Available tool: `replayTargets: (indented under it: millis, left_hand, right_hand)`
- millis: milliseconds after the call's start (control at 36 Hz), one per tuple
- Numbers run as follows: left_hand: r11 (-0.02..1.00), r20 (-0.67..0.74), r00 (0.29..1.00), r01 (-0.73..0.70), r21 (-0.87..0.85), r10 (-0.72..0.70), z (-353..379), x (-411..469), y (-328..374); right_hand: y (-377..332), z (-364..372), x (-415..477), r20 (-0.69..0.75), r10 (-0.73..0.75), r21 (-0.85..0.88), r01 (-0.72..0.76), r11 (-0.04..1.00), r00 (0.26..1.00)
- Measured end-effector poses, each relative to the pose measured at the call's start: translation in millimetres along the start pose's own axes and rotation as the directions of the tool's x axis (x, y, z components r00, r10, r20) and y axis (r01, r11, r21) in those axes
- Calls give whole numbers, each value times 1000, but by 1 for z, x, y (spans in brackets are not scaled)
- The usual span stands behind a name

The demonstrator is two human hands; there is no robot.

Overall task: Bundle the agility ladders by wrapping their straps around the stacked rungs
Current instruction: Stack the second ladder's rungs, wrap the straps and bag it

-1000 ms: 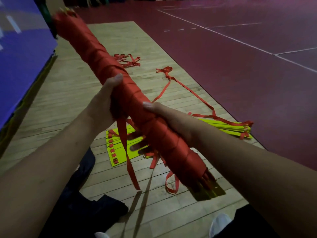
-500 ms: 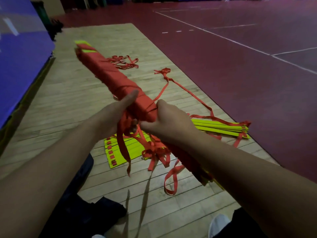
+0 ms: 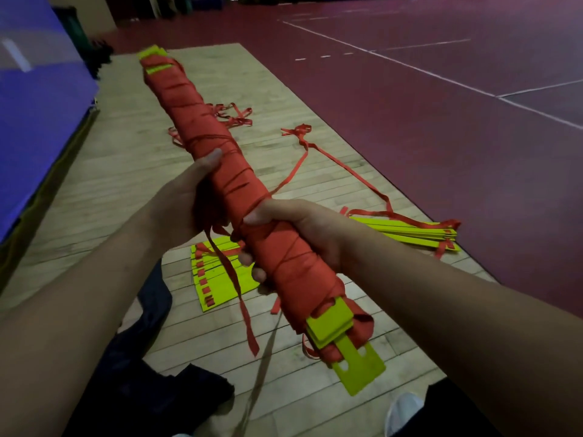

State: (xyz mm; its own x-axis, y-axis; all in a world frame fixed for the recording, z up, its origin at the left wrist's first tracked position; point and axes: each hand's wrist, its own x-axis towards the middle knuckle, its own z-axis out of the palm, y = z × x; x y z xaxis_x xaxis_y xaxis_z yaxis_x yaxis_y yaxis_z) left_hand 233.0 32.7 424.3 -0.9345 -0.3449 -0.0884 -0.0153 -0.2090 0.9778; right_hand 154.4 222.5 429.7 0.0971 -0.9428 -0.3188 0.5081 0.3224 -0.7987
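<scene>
Wooden gym floor (image 3: 126, 171) lies below. Left hand (image 3: 186, 203) and right hand (image 3: 303, 234) hold the strap-wrapped ladder bundle (image 3: 189, 121) aloft, fingers (image 3: 246, 258) curled round its middle, likely steadying it (one strap end (image 3: 243, 310) dangles untucked).

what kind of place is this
Probably an indoor sports hall or gym: dark red court floor with white line markings, a wooden floor strip, and what looks like a blue padded mat on the left.

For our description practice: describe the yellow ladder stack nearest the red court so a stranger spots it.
Find the wooden floor strip, then its right edge beside the red court. The yellow rung stack there lies tight, trailing a long red strap; the other stack is fanned.
</scene>
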Motion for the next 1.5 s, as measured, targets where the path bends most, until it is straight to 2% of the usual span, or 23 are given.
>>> replayTargets:
  millis: [111, 167, 222, 278, 361, 417, 444, 500, 556, 611, 722, 778, 833, 889, 944, 1028, 1083, 1167, 1194, 1250, 1306, 1417, 1500]
  left_hand:
    - [997, 81, 995, 56, 57, -60, -2, -2, 2]
    - [987, 122, 984, 119, 110, -132, -2, -4, 3]
    - [961, 139, 965, 193, 197, -223, -4, -7, 3]
    - [943, 163, 951, 218, 250, -263, -5, -8, 1]
    - [956, 191, 958, 164, 245, -213, 5, -5, 3]
    - [977, 141, 978, 127, 173, -152, 16, -1, 3]
    - [983, 90, 988, 115, 144, -129, 22, 1, 2]
    - [986, -34, 995, 95, 135, -91, 31, 3, -4]
    - [988, -141, 987, 98, 120, -81, 31, 5, -12]
    - [989, -194, 975, 126, 77, -109, 23, 5, -18]
    - [988, -173, 975, 125, -92, -139, 7, 7, -18]
    - [983, -159, 981, 90, -157, -116, 9, 8, -16]
    - [987, -99, 991, 72, -144, -86, 9, 8, -15]
    - [993, -23, 998, 57, -105, -60, 6, 6, -15]
    - [997, 20, 999, 30, -75, -29, 3, 6, -17]
    - [998, 66, 997, 33, -60, -29, 2, 4, -17]
    - [996, 78, 995, 61, -57, -57, 1, 3, -15]
    - [983, 38, 987, 154, 102, -159, -5, 3, -12]
    - [963, 9, 976, 214, 163, -218, -7, 3, -12]
    - [916, 16, 947, 308, 256, -322, -8, 2, -14]
    - [892, 40, 927, 346, 291, -373, 0, 0, -14]
    - [930, -22, 952, 302, 212, -304, 22, 2, -21]
    - [932, -155, 951, 295, 212, -266, 37, 2, -32]
  right_hand:
    - [-8, 6, -4, -233, -98, -182, 56, 982, 967]
    - [-10, 6, -5, -378, -228, -387, 70, 919, 897]
    - [-13, 6, -5, -458, -363, -591, 27, 806, 812]
    - [-17, 5, -4, -484, -443, -704, -35, 709, 755]
    - [-13, 2, -1, -492, -567, -841, -193, 505, 660]
    - [-7, 0, 0, -472, -657, -880, -359, 312, 587]
    - [-4, 1, 0, -455, -687, -880, -401, 252, 567]
    - [4, 1, 2, -421, -687, -897, -383, 220, 592]
    - [9, 3, 6, -364, -649, -929, -306, 207, 668]
    - [9, 4, 9, -337, -599, -940, -225, 257, 726]
    - [-2, 0, 7, -483, -455, -753, -90, 652, 748]
    - [-7, -1, 4, -518, -309, -553, -36, 832, 797]
    - [-8, -3, 0, -381, -104, -192, 31, 981, 919]
    - [-5, -2, -4, -139, 12, 93, 1, 996, 990]
    - [0, -3, -4, -48, 31, 175, -22, 984, 998]
    - [-1, 3, -2, -84, 32, 162, -18, 987, 996]
    - [-7, 10, -3, -174, -28, 50, 37, 998, 984]
    - [-12, 10, -5, -353, -125, -161, 71, 984, 927]
    - [-11, 6, -4, -409, -176, -281, 60, 958, 896]
    - [-8, -3, -4, -493, -296, -540, -21, 842, 818]
    - [-6, -12, -2, -533, -385, -691, -125, 712, 754]
    - [-1, -15, 4, -519, -486, -845, -336, 415, 703]
    - [13, -6, 7, -422, -609, -868, -493, 58, 671]
